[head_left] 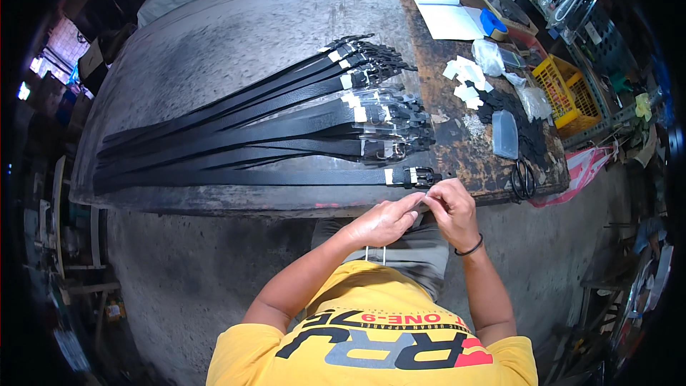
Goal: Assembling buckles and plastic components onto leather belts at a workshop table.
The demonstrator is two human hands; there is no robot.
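Observation:
Near the front edge of the table, my left hand and my right hand meet with fingertips pinched together. Whatever they pinch is too small to make out. Just beyond them lies a single black belt, its buckle toward my right hand and a white tag beside the buckle. Farther back, several more black belts are fanned out in bunches. Their buckle ends point right and carry white tags and clear plastic pieces.
To the right on the table are black scissors, a clear plastic box, loose white tags, small black pieces, plastic bags, blue tape and an open notebook. Beyond the right edge stands a yellow basket.

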